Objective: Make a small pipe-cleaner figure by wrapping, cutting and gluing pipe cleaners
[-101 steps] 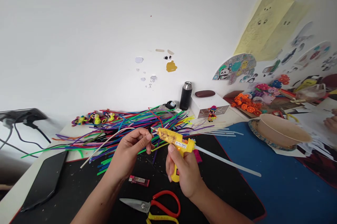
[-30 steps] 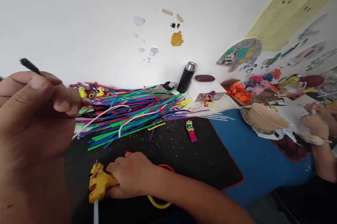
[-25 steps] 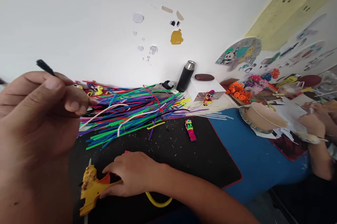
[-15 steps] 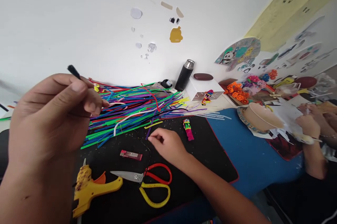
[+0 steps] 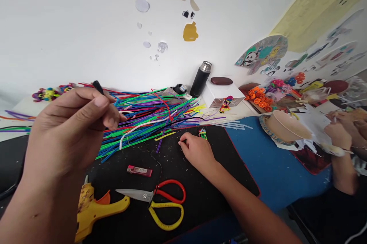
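My left hand (image 5: 70,129) is raised at the left, its thumb and forefinger pinching a short black pipe cleaner piece (image 5: 98,86) whose fuzzy tip sticks up. Low over the black mat (image 5: 212,198), my right hand (image 5: 197,150) has its fingers pinched together; whatever lies between them is hidden. Behind that hand a small green and red pipe cleaner figure (image 5: 202,133) shows only its top. Scissors (image 5: 149,196) with red and yellow handles lie in front, beside a yellow glue gun (image 5: 97,211). A pink lighter (image 5: 139,170) rests above them.
Many coloured pipe cleaners (image 5: 143,122) lie heaped along the wall. A black flask (image 5: 200,79) stands by a white box (image 5: 222,97), with a finished figure (image 5: 226,104) in front. To the right are orange flowers (image 5: 260,99), a bowl (image 5: 286,127) and another person's hands (image 5: 338,133).
My right hand has moved right across the mat and now covers most of the small figure. My left hand, still pinching the black piece, appears slightly further right as the view shifts.
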A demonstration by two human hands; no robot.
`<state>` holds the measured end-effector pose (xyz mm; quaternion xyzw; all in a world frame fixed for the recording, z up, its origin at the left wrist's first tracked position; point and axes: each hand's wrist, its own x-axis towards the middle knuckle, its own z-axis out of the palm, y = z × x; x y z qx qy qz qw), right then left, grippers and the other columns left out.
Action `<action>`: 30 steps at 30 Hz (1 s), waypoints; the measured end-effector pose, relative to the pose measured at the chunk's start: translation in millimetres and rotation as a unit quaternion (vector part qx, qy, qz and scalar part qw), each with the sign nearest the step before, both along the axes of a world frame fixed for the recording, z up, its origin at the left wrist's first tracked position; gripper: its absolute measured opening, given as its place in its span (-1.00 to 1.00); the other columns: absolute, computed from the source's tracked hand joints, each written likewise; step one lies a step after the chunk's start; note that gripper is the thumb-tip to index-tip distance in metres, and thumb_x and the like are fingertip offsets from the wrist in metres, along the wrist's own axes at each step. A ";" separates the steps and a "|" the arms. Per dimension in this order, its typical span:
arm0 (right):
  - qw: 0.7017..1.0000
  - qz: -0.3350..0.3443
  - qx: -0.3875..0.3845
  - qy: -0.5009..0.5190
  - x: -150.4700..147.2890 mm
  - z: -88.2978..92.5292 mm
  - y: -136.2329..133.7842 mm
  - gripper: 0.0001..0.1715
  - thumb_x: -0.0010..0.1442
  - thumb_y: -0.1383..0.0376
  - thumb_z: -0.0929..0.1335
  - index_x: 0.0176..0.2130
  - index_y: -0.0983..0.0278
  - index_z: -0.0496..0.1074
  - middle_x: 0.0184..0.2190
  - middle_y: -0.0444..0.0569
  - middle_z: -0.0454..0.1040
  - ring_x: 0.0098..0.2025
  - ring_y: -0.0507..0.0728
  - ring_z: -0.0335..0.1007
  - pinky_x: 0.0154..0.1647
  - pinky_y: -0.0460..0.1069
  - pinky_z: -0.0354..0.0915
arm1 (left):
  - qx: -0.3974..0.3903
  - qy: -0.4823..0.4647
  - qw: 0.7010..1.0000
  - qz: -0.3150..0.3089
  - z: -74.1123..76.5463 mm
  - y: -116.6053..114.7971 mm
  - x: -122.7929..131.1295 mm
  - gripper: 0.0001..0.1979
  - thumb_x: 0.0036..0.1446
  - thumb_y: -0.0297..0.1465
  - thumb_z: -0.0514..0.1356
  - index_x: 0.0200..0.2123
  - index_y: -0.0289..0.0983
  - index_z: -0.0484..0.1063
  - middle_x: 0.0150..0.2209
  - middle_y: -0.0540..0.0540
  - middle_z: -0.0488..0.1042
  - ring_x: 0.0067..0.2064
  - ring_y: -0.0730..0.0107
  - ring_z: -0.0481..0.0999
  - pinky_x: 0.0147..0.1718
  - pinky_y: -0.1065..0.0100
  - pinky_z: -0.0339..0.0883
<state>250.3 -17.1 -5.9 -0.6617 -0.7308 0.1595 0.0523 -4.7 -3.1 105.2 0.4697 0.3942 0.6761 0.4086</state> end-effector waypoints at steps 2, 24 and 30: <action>1.000 0.006 -0.006 -0.009 -0.4 -0.1 1.3 -0.82 0.47 0.23 0.39 0.00 0.18 0.60 -0.27 -0.05 0.72 -0.16 0.21 0.66 -0.21 0.00 0.24 | 0.005 -0.015 1.000 -0.006 -2.1 2.7 -0.4 -0.83 0.04 -0.35 0.52 -0.43 -0.18 0.59 -0.63 0.04 0.39 -0.53 0.40 0.40 -0.47 0.32 0.36; 0.998 0.007 -0.016 0.053 -3.1 -7.8 10.9 -0.83 0.38 0.37 0.39 -0.14 0.25 0.63 -0.36 0.01 0.68 -0.25 0.22 0.61 -0.28 0.00 0.22 | -0.051 0.022 0.993 -0.105 -23.2 2.5 7.7 -0.78 0.20 -0.20 0.47 -0.36 -0.18 0.59 -0.58 0.04 0.50 -0.46 0.36 0.47 -0.33 0.32 0.34; 0.944 -0.015 -0.032 0.327 -6.6 -6.9 9.9 -0.86 0.33 0.28 0.41 -0.26 0.27 0.58 -0.58 -0.23 0.37 -0.53 0.02 0.26 -0.47 -0.09 0.11 | -0.075 0.078 0.989 -0.104 -27.9 2.2 6.8 -0.73 0.26 -0.14 0.42 -0.37 -0.18 0.56 -0.56 0.04 0.48 -0.41 0.33 0.44 -0.32 0.34 0.31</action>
